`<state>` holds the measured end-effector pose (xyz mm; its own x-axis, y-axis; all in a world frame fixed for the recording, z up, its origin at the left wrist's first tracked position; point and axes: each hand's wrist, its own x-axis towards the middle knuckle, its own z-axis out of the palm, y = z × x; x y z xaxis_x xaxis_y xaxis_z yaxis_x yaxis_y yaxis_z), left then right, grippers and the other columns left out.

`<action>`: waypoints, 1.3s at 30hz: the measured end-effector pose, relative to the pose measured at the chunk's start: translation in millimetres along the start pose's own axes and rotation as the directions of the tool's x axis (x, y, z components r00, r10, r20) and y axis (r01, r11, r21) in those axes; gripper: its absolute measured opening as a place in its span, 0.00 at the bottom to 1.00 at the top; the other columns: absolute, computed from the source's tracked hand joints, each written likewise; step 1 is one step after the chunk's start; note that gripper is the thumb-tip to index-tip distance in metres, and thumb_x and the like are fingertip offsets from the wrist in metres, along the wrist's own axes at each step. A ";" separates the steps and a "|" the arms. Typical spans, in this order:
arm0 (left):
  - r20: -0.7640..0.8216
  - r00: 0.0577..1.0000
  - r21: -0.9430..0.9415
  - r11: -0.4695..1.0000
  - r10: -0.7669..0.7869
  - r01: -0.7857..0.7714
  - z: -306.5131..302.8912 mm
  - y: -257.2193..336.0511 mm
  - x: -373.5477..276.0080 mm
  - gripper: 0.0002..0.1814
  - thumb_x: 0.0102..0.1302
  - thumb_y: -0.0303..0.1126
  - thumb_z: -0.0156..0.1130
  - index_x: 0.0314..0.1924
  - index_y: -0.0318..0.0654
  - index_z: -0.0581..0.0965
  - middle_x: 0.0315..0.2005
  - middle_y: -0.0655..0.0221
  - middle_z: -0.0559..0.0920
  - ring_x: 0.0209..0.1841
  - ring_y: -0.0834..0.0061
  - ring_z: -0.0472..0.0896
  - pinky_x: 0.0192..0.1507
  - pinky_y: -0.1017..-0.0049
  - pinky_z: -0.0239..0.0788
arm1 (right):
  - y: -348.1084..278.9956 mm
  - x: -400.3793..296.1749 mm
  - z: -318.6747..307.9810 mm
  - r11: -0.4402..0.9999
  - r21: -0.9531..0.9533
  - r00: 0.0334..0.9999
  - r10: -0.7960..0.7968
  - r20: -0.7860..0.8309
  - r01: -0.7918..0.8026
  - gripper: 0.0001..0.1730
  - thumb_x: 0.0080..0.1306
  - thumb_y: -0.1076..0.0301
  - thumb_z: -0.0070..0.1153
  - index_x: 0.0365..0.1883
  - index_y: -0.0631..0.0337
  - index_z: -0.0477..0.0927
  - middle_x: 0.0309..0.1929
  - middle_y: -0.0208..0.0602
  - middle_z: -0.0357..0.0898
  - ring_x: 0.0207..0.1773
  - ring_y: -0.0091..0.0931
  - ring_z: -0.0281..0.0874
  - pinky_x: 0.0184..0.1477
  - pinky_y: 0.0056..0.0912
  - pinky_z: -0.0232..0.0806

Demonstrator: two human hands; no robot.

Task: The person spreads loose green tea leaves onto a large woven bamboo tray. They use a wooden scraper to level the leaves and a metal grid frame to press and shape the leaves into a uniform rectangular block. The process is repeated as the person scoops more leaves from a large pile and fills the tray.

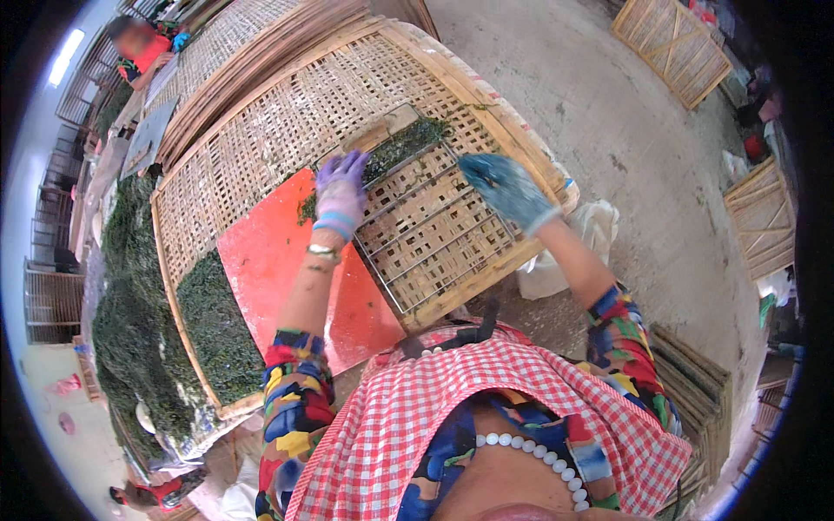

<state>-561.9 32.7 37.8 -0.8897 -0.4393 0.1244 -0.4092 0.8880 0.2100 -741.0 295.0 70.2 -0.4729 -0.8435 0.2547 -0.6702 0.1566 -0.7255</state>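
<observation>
A framed woven bamboo tray [287,117] lies before me, with a thin metal wire frame [417,261] on its right part. Dark green, seaweed-like material [405,151] forms a strip across the frame's far end. My left hand [341,189], in a purple glove, is at the left end of that strip, over the edge of a red sheet [287,254]; whether it grips anything is hidden. Near the frame's right side is my right hand [505,189] in a blue-grey glove, blurred, its fingers bent; its hold is unclear. A flat green layer [218,329] covers the tray's near left corner.
Left of the tray lies a large dark green heap [140,325]. Stacked bamboo trays [254,65] stand beyond, and another stack [697,391] is at lower right. A white plastic bag [573,251] hangs by the right edge. A person [146,55] works at the far left.
</observation>
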 end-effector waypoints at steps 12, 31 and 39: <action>0.131 0.980 0.249 0.962 -0.151 0.115 14.4 -19.8 -32.7 0.22 0.74 0.47 0.41 0.59 0.57 0.79 0.66 0.77 0.73 0.74 0.57 0.58 0.75 0.47 0.35 | 63.7 102.5 72.8 0.532 -0.682 0.861 -0.377 0.340 0.502 0.19 0.70 0.54 0.49 0.55 0.45 0.81 0.59 0.32 0.78 0.68 0.41 0.68 0.68 0.55 0.55; -0.090 0.829 0.042 0.830 -0.552 0.557 33.2 -22.5 2.9 0.11 0.60 0.43 0.63 0.40 0.53 0.87 0.67 0.77 0.72 0.71 0.51 0.61 0.71 0.55 0.48 | 80.2 159.9 86.1 0.933 -0.258 0.897 -0.122 0.425 0.249 0.12 0.63 0.65 0.52 0.39 0.55 0.86 0.40 0.45 0.85 0.42 0.40 0.84 0.49 0.42 0.75; -0.021 0.983 0.117 0.976 -0.182 0.183 -14.3 30.3 -26.9 0.36 0.55 0.36 0.70 0.66 0.55 0.71 0.73 0.67 0.61 0.73 0.51 0.57 0.74 0.53 0.48 | 78.6 102.1 19.3 0.971 -0.019 0.904 -0.213 0.372 0.237 0.26 0.62 0.74 0.55 0.61 0.50 0.76 0.57 0.46 0.78 0.56 0.42 0.78 0.61 0.43 0.69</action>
<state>-547.5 69.4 54.7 -0.7959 -0.5965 0.1041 -0.5862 0.8021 0.1141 -830.9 211.2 26.8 -0.0722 -0.9865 0.1471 -0.7737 -0.0377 -0.6324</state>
